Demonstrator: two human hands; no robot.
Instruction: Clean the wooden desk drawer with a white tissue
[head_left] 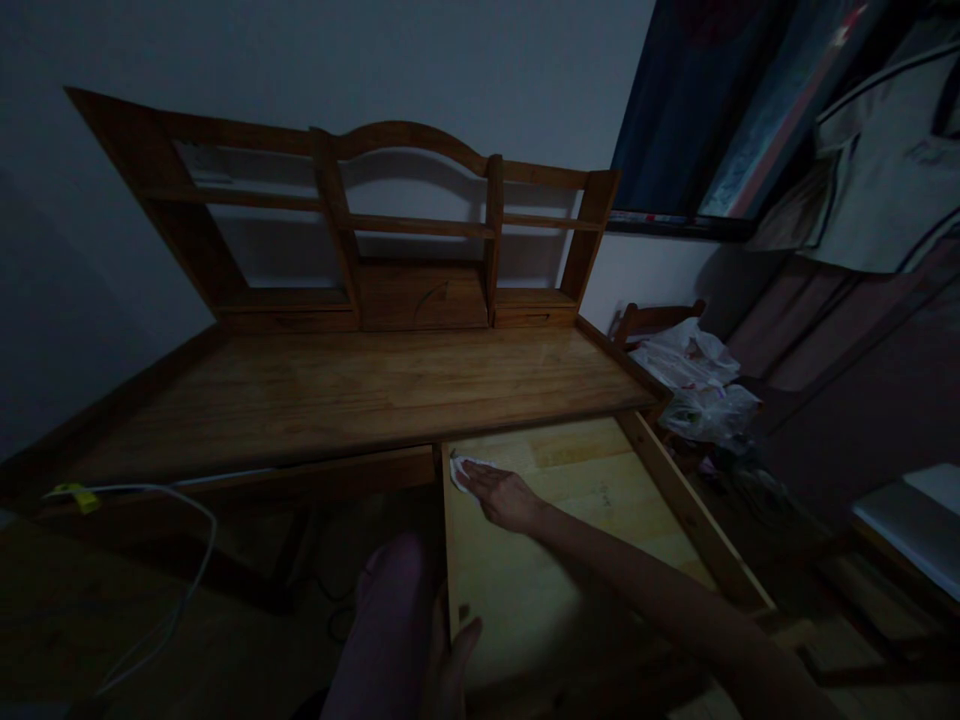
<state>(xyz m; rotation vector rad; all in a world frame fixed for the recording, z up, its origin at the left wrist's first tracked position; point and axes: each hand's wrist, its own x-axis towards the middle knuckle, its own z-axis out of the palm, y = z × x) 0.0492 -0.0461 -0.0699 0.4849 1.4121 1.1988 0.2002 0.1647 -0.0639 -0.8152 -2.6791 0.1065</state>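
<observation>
Dim light. Drawer (600, 480) stands pulled out from the desk (390, 385), lower centre to lower right of the frame, its pale bottom showing. White cloth (456, 474) lies in the drawer's upper left corner as seen, just beside the left wall and near the desk edge. It could be tissue; too dark to be sure.

Right hand (510, 499) is on the cloth, palm down, fingers fairly flat and close together, pointing to the upper left; the forearm comes in from the lower right. Whether the fingers pinch the cloth or only press it: cannot tell.

Left hand (452, 660), bottom centre, straddles the drawer's left wall, thumb inside, fingers mostly hidden outside; looks like a hold on the wall. The cloth lies almost straight up the frame from it, well apart. Right hand clearly nearer, touching.

Orientation: the cloth is bunched and partly covered; its visible upper edge runs left to right, true long axis uncertain. Drawer's open end points toward the bottom of the frame, left wall near vertical, right wall slanting to lower right.
</observation>
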